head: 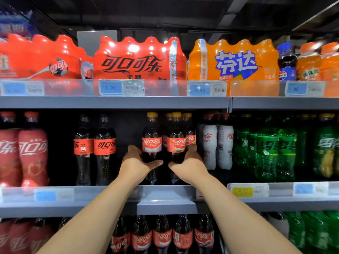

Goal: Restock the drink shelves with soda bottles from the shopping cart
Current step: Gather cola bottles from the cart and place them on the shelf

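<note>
Yellow-capped cola, one bottle per hand. The left grip [141,161] is wrapped round the lower body of the left bottle [151,136], and the right grip [188,160] is wrapped round the right bottle [176,136]. Both are at frame centre on the middle shelf [166,193]. Looks like the placing step to me. Next move probably wants a push back toward the other yellow caps [187,115], then a clean let-go without bumping the white-sleeved bottles [210,143] just to the right. Cart's nowhere in frame, so no clue how many are left. Can't tell if the bases are fully down, and the frame edges are blurry.
</note>
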